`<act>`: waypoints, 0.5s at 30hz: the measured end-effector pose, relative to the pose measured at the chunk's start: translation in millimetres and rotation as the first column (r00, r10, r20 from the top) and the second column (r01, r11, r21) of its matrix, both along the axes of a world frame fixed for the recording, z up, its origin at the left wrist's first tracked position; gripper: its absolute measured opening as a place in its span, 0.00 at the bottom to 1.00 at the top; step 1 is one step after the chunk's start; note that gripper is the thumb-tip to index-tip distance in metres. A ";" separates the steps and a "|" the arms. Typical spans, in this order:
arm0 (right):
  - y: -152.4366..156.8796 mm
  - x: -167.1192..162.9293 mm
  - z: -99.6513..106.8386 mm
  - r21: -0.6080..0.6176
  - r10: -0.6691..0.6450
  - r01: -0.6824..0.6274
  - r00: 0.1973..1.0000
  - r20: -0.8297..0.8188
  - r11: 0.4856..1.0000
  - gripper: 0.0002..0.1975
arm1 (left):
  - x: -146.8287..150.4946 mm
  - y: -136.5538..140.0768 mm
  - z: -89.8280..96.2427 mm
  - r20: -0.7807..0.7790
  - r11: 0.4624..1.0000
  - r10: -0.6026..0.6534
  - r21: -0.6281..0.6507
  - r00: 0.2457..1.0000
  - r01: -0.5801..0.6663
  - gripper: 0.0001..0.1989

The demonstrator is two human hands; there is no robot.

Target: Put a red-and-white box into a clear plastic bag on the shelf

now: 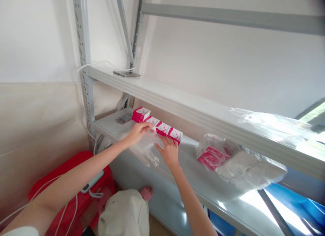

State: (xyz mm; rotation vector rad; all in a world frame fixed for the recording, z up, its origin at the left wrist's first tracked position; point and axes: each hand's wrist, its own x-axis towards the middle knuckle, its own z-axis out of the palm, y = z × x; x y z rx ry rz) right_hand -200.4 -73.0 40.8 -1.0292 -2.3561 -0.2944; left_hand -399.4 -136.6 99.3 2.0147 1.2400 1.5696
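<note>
A row of several small pink-and-white boxes [163, 127] stands on the lower shelf, the leftmost one turned at an angle. My left hand [139, 131] pinches a thin clear plastic bag [144, 148] in front of the row; the bag hangs over the shelf's front edge, its handles dangling. My right hand [169, 151] has its fingertips against the front of the rightmost boxes, with the thumb held apart near the bag. Whether those fingertips also touch the bag's edge is hard to see.
Further right on the lower shelf [193, 171] lies a clear bag holding packages [241, 165], one pink. The upper shelf [162, 87] carries a phone [127, 74] and more clear plastic [274, 124]. A red container [78, 161] with a power strip [92, 181] stands below left.
</note>
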 end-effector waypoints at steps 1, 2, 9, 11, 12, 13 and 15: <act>-5.9 8.2 1.9 -0.001 0.014 -0.014 0.999 0.032 1.000 0.14 | 7.9 -1.7 2.3 0.057 1.000 -0.022 0.001 0.998 0.022 0.14; -11.4 17.3 3.9 -0.005 0.017 -0.017 0.998 0.062 1.000 0.13 | 14.7 -3.0 4.3 0.104 0.999 -0.047 0.003 0.994 0.047 0.14; -41.0 92.1 35.0 -0.013 -0.239 0.244 0.961 0.138 0.970 0.13 | 37.9 0.9 -2.4 0.189 0.992 -0.096 0.102 0.977 0.078 0.14; -45.4 108.0 46.3 -0.058 -0.320 0.337 0.926 0.198 0.940 0.13 | 56.3 -3.6 -15.2 0.273 0.952 0.078 0.265 0.959 -0.153 0.13; -46.7 114.1 50.9 -0.072 -0.340 0.363 0.914 0.223 0.929 0.13 | 69.4 -8.0 -23.6 0.302 0.889 0.152 0.374 0.941 -0.264 0.14; -47.5 118.9 54.5 -0.083 -0.348 0.377 0.906 0.242 0.923 0.12 | 84.4 -13.2 -33.0 0.297 0.809 0.196 0.490 0.935 -0.325 0.16; -48.0 125.9 58.7 -0.101 -0.351 0.387 0.899 0.261 0.916 0.12 | 116.0 -22.3 -52.1 -0.029 0.685 0.143 0.725 0.989 -0.078 0.14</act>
